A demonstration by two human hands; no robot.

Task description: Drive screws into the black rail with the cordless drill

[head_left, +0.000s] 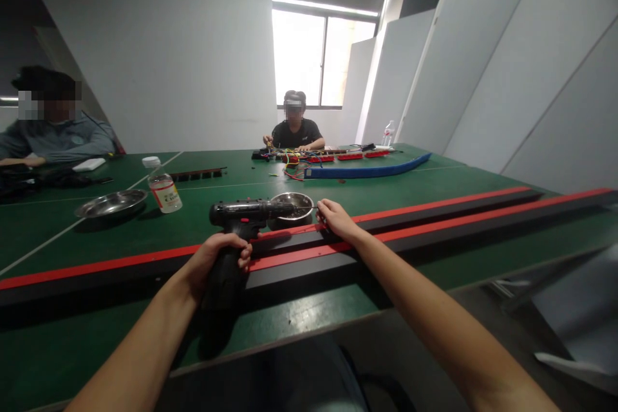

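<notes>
My left hand is wrapped round the grip of a black cordless drill with a red switch, its body level and its bit pointing right. At the far end of the bit, the fingers of my right hand are pinched together; what they hold is too small and dark to name. Behind the bit stands a round metal bowl with small dark pieces inside. Two long black bars with red top faces lie side by side under my hands, the nearer bar and the farther bar.
On the green table are a metal dish, a plastic bottle, a dark slotted strip and a curved blue strip. Across it, a person sits by wired red parts; another person sits left.
</notes>
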